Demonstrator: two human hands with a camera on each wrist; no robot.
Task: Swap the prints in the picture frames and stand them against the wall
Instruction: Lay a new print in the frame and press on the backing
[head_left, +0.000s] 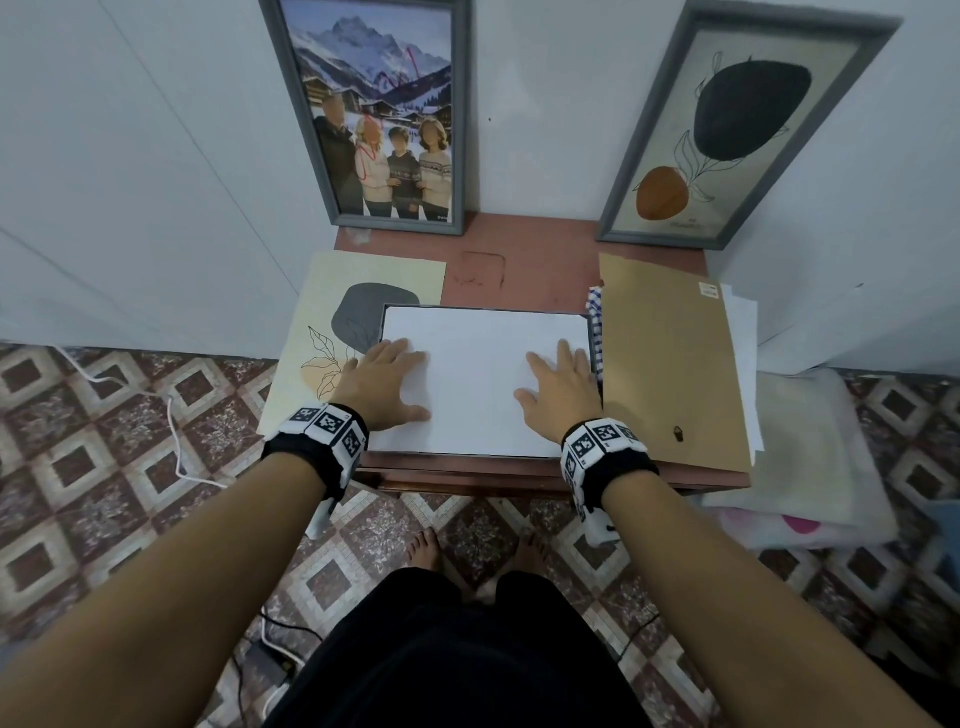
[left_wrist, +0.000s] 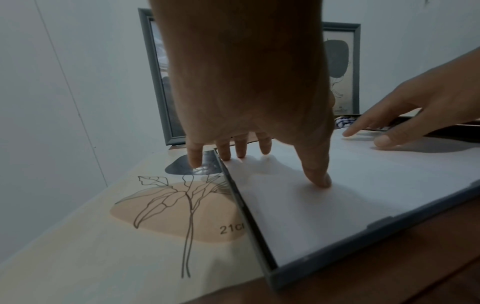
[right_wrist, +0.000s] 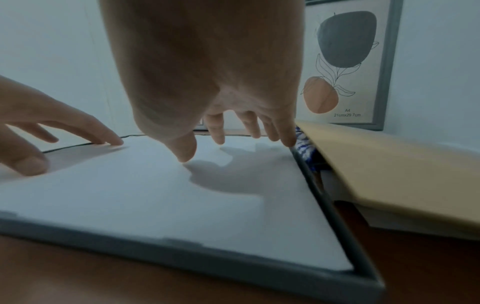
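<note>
Left hand (head_left: 387, 382) lies flat, fingers spread, grip slack, pressing the white sheet (head_left: 480, 379) inside the grey frame (right_wrist: 233, 265) lying on the counter (head_left: 524, 260). Right hand (head_left: 563, 387) presses likewise, beside the brown backing board (head_left: 670, 364).

Person is wearing black wristbands (head_left: 621, 470) on both wrists, each carrying a row of white square tiles (head_left: 327, 423) printed with black fiducial markers. Forearms are showing bare, no sleeves. Small white tabs (head_left: 318, 519) are hanging under each band. Lower body is wearing black clothing (head_left: 457, 654); feet (head_left: 425, 551) are bare.
</note>
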